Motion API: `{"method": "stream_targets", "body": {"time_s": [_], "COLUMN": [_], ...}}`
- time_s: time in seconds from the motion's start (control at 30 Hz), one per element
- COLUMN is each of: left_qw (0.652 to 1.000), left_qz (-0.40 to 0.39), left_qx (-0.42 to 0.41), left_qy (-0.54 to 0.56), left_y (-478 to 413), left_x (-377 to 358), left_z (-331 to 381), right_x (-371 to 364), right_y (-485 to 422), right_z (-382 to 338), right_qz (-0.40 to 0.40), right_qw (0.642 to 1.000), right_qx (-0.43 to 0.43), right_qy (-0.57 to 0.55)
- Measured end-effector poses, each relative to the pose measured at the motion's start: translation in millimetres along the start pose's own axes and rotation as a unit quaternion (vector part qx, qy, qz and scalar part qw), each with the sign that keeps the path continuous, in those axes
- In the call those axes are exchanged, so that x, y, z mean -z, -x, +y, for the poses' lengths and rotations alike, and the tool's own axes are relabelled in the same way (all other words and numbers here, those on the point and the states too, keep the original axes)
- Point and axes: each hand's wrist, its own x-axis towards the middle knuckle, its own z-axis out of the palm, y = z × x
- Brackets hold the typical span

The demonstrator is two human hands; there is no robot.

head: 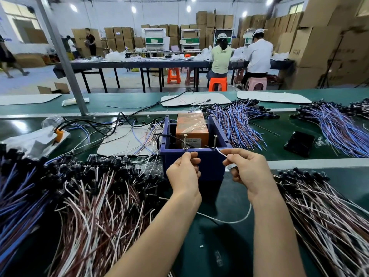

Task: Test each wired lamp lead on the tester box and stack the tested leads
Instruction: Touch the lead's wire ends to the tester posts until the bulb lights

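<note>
The lead (221,152) is a thin white wire. Its far end lies on the near rim of the box (211,164), at the foot of the right screw (215,140). The right hand (247,170) pinches it between thumb and forefinger just near of that rim. More white wire loops low on the table (229,246) between the two forearms.

The left hand (184,174) has its fingers curled, with thumb and forefinger pressed together at the rim under the left screw (185,141). I cannot tell whether it holds a wire end there.

The box is blue and open at the top, and both screws stand upright on its near edge. An orange unit (191,126) wrapped in clear film sits inside it, toward the far wall.

Left of the box, a heap (95,206) of red and white leads with black heads covers the near table. A stack (329,212) of the same leads lies to the right. Far right are bundles (239,124) of blue and violet leads, and a phone (299,143) lies beside them. A pale mat (123,140) lies left of the box under loose wires.
</note>
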Motion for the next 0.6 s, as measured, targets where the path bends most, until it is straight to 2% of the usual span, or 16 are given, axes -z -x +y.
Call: {"method": "stream_targets", "body": {"time_s": [0.2, 0.6], "left_qw": [0.999, 0.999], "left_qz": [0.005, 0.002], "left_qx": [-0.008, -0.012], "left_qy": [-0.038, -0.041], "left_y": [-0.1, 1.6], "left_x": [2.0, 2.6], "left_z": [-1.4, 0.2], "right_x": [0.4, 1.8], "right_y": [1.3, 2.2], "right_z": [-1.6, -2.9], "right_qz": [-0.002, 0.005], "right_qw": [1.0, 1.0], "right_qx": [0.018, 0.005], "right_qy": [-0.002, 0.027]}}
